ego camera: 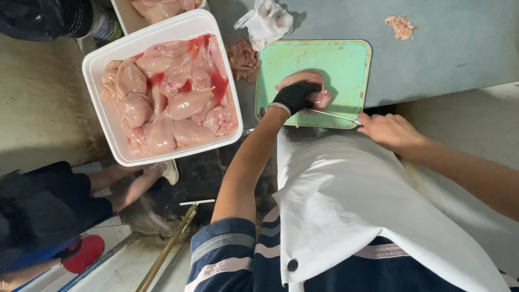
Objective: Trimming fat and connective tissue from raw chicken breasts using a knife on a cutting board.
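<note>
While my left hand (295, 96), in a black glove, presses flat on the raw chicken breast (309, 86), that piece lies in the middle of the green cutting board (346, 59). My bare right hand (390, 131) is closed around the handle of a thin knife (330, 114), its blade reaching under the gloved hand along the board's near edge. A white tub (162, 30) of chicken breasts sits just left of the board.
</note>
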